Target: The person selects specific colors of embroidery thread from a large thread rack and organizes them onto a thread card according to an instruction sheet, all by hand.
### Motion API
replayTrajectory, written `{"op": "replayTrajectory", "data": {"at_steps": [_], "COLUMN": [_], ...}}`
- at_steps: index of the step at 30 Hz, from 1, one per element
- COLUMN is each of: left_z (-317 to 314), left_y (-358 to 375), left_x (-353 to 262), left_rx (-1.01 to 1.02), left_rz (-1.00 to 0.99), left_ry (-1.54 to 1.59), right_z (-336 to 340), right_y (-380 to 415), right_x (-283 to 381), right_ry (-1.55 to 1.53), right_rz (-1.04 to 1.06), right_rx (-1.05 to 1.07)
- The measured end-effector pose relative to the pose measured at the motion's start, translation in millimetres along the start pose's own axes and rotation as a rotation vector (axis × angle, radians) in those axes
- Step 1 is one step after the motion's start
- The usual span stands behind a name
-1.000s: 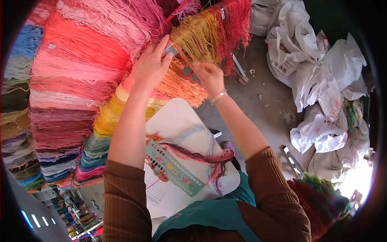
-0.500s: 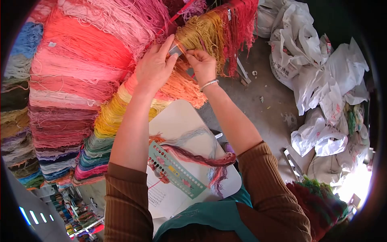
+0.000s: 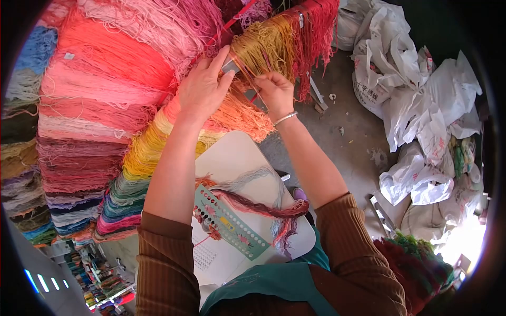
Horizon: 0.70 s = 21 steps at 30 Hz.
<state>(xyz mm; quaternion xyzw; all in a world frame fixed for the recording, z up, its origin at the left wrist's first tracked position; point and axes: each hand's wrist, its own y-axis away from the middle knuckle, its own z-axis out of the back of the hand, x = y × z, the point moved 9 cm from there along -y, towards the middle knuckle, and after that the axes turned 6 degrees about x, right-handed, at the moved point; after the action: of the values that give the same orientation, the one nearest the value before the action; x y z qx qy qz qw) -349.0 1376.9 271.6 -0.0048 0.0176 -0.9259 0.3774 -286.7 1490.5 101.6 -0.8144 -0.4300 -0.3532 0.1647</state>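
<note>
My left hand [image 3: 205,87] rests at the end of a grey metal bar [image 3: 230,66], thumb and index finger on either side of it. Its other fingers are partly hidden. Right of it, my right hand [image 3: 275,95] is closed in a pinch on thin orange-brown thread [image 3: 246,70] stretched from the bar. Olive-gold thread hanks [image 3: 269,45] hang just behind my right hand, and orange hanks [image 3: 245,113] hang below both hands. On a white board [image 3: 237,150] in front of my body lies a green card with holes [image 3: 232,221], with dark red and pink thread [image 3: 258,205] across it.
Pink and coral hanks [image 3: 110,47] fill the left side, with yellow hanks [image 3: 145,152] lower down. White plastic bags [image 3: 390,68] are heaped on the floor at the right. A dark red and green thread pile [image 3: 414,268] sits at lower right.
My right hand has moved right and slightly down, away from my left hand, drawing the pinched thread out. My left hand stays at the bar.
</note>
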Motion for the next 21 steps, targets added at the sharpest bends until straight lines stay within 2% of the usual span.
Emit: {"op": "replayTrajectory", "data": {"at_steps": [2,5,8,10,12,15,18,21], "left_z": [2,3,3,2,2,1,1,0], "left_y": [1,1,0,-1,-1,-1,-2,-3], "left_x": [-1,-1,0,1,1,2,2,4], "left_rx": [0.001,-0.004,0.005,0.020,0.001,0.023,0.021,0.003], "left_rz": [0.011,0.018,0.022,0.030,0.014,0.028,0.030,0.023], "left_ry": [0.007,0.013,0.019,0.024,0.035,0.042,0.046,0.055], "right_z": [16,43,96,129,185,291,436,536], "right_y": [13,37,71,104,141,217,342,489], "right_x": [2,8,-4,-2,-22,-49,-66,-17], "right_ry": [-0.022,-0.018,0.023,-0.003,-0.145,0.111,0.436,0.850], "right_rz": [-0.076,-0.060,-0.168,-0.255,-0.323,-0.432,-0.609,-0.794], "right_rx": [-0.055,-0.087,-0.093,-0.169,-0.264,-0.420,-0.805,-1.086]}}
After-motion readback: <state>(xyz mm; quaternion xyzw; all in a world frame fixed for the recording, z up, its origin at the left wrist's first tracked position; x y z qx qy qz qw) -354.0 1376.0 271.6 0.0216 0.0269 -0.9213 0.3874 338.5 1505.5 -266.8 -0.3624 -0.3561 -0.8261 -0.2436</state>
